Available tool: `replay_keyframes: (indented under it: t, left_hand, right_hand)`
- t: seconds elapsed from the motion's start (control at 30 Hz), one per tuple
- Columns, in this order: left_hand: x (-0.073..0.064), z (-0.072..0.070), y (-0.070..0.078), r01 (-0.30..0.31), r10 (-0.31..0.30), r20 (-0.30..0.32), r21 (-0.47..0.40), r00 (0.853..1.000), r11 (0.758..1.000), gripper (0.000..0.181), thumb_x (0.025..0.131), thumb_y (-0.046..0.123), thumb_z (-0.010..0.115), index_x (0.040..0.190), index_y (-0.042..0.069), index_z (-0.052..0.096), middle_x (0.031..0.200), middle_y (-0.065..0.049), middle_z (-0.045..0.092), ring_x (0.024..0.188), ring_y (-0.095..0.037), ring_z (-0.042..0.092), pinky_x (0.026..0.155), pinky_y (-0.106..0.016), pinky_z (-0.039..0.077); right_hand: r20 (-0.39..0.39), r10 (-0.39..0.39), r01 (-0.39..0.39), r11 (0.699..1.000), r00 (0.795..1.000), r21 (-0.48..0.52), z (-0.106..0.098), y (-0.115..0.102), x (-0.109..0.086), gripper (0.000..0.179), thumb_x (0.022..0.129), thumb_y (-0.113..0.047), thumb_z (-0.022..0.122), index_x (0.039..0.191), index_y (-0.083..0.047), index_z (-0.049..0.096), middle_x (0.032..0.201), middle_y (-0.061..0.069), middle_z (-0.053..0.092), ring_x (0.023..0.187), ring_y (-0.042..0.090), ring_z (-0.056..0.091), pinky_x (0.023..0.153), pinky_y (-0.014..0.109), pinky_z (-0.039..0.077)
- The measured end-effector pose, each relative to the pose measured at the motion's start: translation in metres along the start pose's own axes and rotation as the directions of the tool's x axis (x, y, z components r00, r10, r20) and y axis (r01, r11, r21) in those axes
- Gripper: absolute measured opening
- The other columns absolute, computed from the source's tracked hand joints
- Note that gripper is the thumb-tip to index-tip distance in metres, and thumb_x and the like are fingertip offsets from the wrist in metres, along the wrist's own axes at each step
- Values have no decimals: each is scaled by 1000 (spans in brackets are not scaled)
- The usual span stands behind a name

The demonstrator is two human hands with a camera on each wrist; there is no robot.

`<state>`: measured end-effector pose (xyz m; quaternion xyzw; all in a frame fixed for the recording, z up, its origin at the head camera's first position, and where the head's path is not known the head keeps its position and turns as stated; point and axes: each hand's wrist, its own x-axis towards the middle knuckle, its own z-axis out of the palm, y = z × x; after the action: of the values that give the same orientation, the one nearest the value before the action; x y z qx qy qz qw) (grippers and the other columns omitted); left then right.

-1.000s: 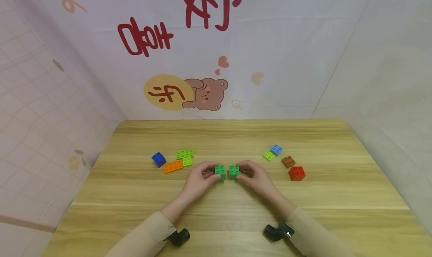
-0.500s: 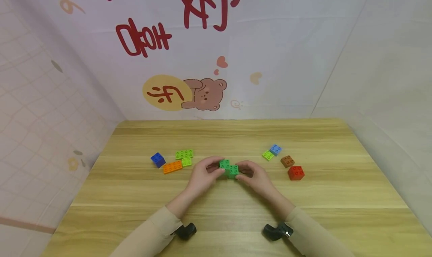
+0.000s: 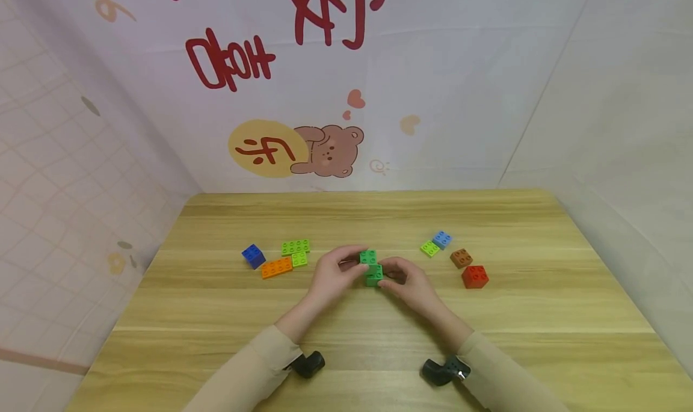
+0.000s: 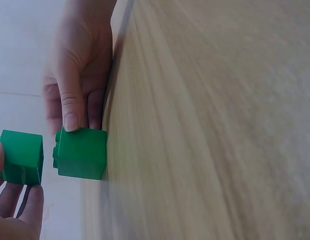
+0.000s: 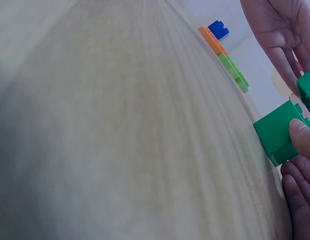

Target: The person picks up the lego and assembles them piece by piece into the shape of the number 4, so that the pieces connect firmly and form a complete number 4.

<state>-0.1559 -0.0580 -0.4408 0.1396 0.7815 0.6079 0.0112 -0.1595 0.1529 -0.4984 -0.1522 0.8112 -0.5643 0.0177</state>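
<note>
My left hand (image 3: 332,275) pinches one green toy building brick (image 3: 368,258) between thumb and fingers, raised off the table. My right hand (image 3: 412,282) grips a second green brick (image 3: 374,278) that stands on the table with its studs up. In the left wrist view the raised brick (image 4: 21,156) hangs over the studs of the lower brick (image 4: 82,153), with a gap between them. The right wrist view shows the right thumb (image 5: 301,131) on the side of the lower brick, and part of the raised brick at the edge.
On the left lie a dark blue brick (image 3: 254,255), an orange brick (image 3: 277,267) and two lime bricks (image 3: 295,247). On the right are a lime brick (image 3: 430,248), a light blue brick (image 3: 442,240), a brown brick (image 3: 462,258) and a red brick (image 3: 475,276).
My left hand has lifted its green brick from beside the other one and carried it up and to the right, over it. The right hand has stayed nearly still.
</note>
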Motion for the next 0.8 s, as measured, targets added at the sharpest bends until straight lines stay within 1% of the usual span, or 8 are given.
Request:
replay_keyframes:
  t: [0.13, 0.2, 0.23, 0.4, 0.47, 0.57, 0.8]
  left_hand:
    - [2, 4, -1, -17, 17, -2, -35, 1000, 999, 37, 88, 1, 73, 124, -2, 66, 122, -18, 64, 111, -34, 62, 95, -43, 52]
    - [3, 6, -2, -21, 21, -1, -39, 1000, 999, 37, 88, 1, 73, 124, -3, 66, 122, -19, 64, 111, -35, 62, 95, -45, 52]
    - [3, 6, -1, -21, 21, 1, -35, 1000, 999, 37, 88, 2, 74, 124, -3, 66, 122, -19, 64, 111, -35, 62, 95, -44, 52]
    - [4, 9, -1, 2, -2, 12, 12, 1000, 1000, 36, 88, 4, 74, 123, 0, 68, 121, -13, 66, 110, -28, 63, 92, -31, 53]
    - [5, 11, -1, 9, -9, 15, 26, 1000, 1000, 35, 88, 5, 75, 123, 1, 68, 121, -12, 66, 110, -26, 64, 91, -27, 53]
    - [5, 13, 0, 12, -13, 24, 29, 1000, 999, 35, 88, 4, 75, 122, 3, 69, 121, -12, 66, 110, -26, 64, 90, -27, 53]
    - [4, 14, -1, -5, 4, 39, 37, 999, 999, 34, 89, 4, 74, 122, 3, 69, 122, -12, 66, 110, -26, 64, 90, -28, 54]
  right_hand:
    - [1, -5, 5, 1000, 1000, 7, 0, 0, 0, 36, 84, -3, 78, 118, -1, 65, 112, 11, 68, 106, 27, 64, 95, 38, 52]
    - [0, -2, 2, 1000, 1000, 6, 0, 0, 0, 36, 85, -3, 78, 118, 0, 65, 111, 11, 68, 106, 27, 64, 95, 38, 52]
    - [0, 1, -1, 1000, 1000, 6, 0, 0, 0, 36, 85, -3, 78, 118, 0, 65, 111, 11, 68, 106, 27, 64, 95, 38, 52]
    - [0, 3, -3, 1000, 1000, 9, -1, 2, 0, 35, 85, -4, 78, 117, -1, 65, 110, 11, 69, 106, 27, 64, 95, 39, 52]
    - [0, -4, 4, 1000, 1000, 8, -1, 2, 0, 34, 85, -5, 78, 116, -1, 65, 110, 11, 69, 105, 27, 64, 94, 40, 52]
    - [1, -8, 8, 1000, 1000, 4, -2, 2, 1, 34, 85, -5, 78, 116, -1, 66, 109, 10, 69, 105, 26, 64, 94, 41, 52]
    - [2, 10, -10, 1000, 1000, -3, -2, -1, 1, 35, 85, -5, 78, 118, -2, 66, 109, 8, 69, 105, 24, 64, 94, 39, 52]
